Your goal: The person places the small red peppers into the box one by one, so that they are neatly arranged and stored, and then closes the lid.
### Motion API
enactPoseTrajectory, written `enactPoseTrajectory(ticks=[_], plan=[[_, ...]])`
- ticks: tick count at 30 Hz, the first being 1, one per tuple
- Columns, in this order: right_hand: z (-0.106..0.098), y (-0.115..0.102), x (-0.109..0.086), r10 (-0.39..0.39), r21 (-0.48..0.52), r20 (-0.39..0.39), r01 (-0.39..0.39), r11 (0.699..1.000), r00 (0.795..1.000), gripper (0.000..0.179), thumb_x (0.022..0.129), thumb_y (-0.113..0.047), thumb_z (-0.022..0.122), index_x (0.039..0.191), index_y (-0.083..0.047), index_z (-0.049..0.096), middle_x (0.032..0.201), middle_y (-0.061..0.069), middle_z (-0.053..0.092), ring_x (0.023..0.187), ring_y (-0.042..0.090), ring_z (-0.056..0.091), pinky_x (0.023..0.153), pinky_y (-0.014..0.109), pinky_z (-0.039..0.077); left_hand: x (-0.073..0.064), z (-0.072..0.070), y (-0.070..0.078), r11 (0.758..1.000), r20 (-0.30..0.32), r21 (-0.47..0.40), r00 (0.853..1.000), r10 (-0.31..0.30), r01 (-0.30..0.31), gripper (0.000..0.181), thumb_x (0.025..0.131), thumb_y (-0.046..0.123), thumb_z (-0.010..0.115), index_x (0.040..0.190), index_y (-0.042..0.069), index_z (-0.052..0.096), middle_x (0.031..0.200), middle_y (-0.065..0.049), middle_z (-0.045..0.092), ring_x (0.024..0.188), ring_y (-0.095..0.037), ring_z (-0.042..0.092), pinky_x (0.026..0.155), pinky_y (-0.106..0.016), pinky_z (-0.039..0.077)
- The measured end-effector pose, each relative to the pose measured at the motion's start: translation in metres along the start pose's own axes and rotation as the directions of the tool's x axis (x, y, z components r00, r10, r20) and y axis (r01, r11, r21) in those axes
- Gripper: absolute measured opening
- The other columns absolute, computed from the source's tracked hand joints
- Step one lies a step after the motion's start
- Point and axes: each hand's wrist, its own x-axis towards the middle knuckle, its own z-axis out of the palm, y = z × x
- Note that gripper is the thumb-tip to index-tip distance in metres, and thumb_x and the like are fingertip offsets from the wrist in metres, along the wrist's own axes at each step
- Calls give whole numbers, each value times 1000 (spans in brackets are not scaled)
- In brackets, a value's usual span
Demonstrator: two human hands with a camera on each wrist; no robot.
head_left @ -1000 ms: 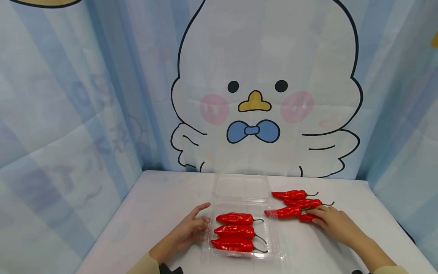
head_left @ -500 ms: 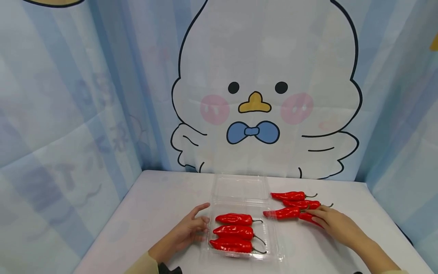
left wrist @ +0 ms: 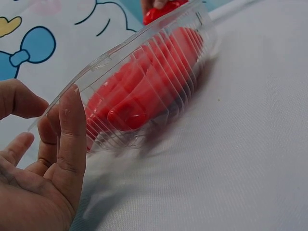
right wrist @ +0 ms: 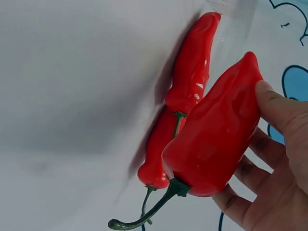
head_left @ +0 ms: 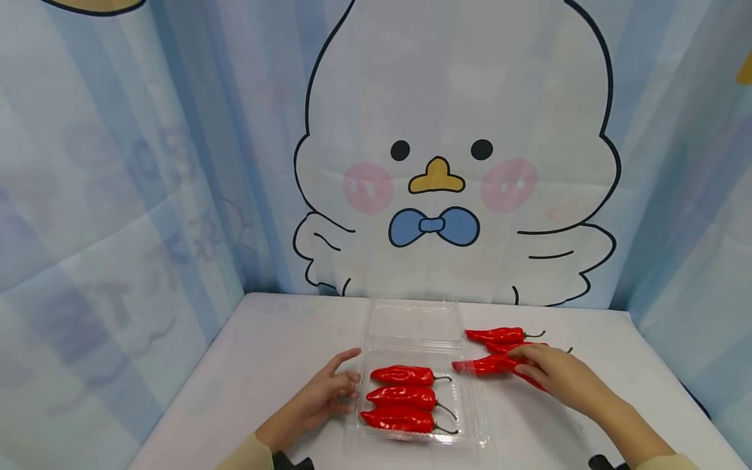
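My left hand point(head_left: 323, 395) grips the left rim of a clear plastic box point(head_left: 467, 405), its fingers bent at the edge; the left wrist view shows this rim between the fingers point(left wrist: 72, 125). Inside the box, three red peppers point(head_left: 402, 397) with green stems lie side by side. My right hand point(head_left: 566, 378) pinches another red pepper point(right wrist: 216, 130), thumb on its side, curved green stem hanging free. In the right wrist view it overlaps two more red peppers point(right wrist: 195, 62) on the table. The hand partly covers the loose peppers in the head view.
The box's open lid point(head_left: 414, 320) lies flat toward the back. Loose red peppers point(head_left: 495, 335) sit on the white table point(head_left: 282, 333) to the right of the box. A printed curtain point(head_left: 440, 98) hangs behind the table and along both sides.
My right hand has shifted left and now overlaps more of the loose peppers, with the pinched pepper tilted under it. The left hand and the box stay put.
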Motion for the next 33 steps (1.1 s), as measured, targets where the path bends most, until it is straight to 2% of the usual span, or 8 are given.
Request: enactPoseTrajectory(ticks=[3, 10, 16, 25, 33], plan=[[-1, -4, 4, 17, 14, 9, -17, 1000, 1000, 28, 90, -20, 77, 116, -13, 71, 106, 2, 73, 93, 19, 66, 81, 46, 63, 0, 0, -1, 1000, -1, -2, 1000, 2, -2, 80, 88, 9, 61, 161, 20, 29, 106, -2, 58, 82, -15, 59, 66, -25, 57], [-2, -15, 7, 9, -3, -18, -9, 1000, 1000, 25, 92, -17, 76, 116, -13, 71, 111, 7, 74, 99, 26, 69, 83, 48, 63, 0, 0, 0, 1000, -2, 3, 1000, 4, -4, 80, 88, 9, 61, 161, 20, 29, 106, -2, 59, 82, -15, 59, 66, -25, 57], [-3, -23, 8, -3, 2, -18, 3, 1000, 1000, 29, 91, -13, 76, 120, -12, 71, 113, 8, 73, 100, 25, 69, 82, 46, 63, 0, 1, 1, 1000, -5, 4, 1000, 2, -2, 81, 88, 8, 61, 161, 20, 29, 106, -2, 59, 82, -15, 59, 66, -25, 58], [-3, -29, 10, -91, -46, -66, 88, 995, 994, 30, 89, -15, 78, 119, -17, 74, 112, 3, 68, 100, 24, 68, 80, 43, 63, 1, 1, -1, 1000, -6, 6, 1000, 1, -1, 82, 87, 8, 61, 161, 20, 28, 107, -2, 59, 82, -15, 59, 66, -25, 57], [0, -41, 14, -68, -16, -77, 67, 998, 995, 30, 90, -16, 77, 120, -19, 75, 116, 5, 71, 103, 25, 68, 83, 46, 63, 1, 1, 0, 1000, -5, 2, 1000, -2, 2, 82, 87, 7, 61, 161, 20, 28, 107, -3, 59, 82, -15, 59, 66, -26, 58]])
